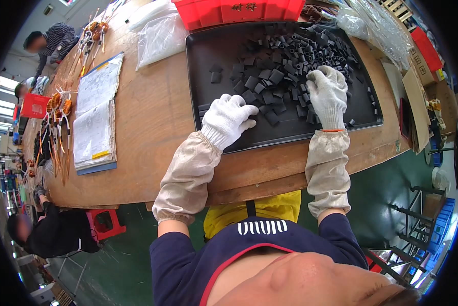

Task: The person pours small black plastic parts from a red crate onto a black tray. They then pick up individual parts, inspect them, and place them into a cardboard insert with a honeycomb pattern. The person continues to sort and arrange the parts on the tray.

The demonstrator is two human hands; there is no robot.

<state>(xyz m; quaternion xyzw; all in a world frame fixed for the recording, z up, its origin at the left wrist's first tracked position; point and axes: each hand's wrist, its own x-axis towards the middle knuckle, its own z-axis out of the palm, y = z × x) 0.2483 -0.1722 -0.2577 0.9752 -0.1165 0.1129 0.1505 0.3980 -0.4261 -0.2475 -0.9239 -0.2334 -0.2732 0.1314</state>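
A wide black tray (290,140) holds a heap of short black tube pieces (277,76), some flattened and some round. My left hand (225,120), in a white knit glove, hovers over the tray's near left part. Its fingers are bent but apart, with a gap between thumb and forefinger, beside the flat pieces. My right hand (328,94), gloved alike, reaches into the right side of the heap. Its fingers curl down among the round pieces, and the fingertips and anything in them are hidden. Beige sleeve covers wrap both forearms.
A red bin (239,14) stands behind the tray, with clear plastic bags (162,40) beside it. Papers on a clipboard (95,117) and copper-coloured coils with leads (60,109) lie to the left. Cardboard (415,109) leans at the right edge. Other people sit at the far left.
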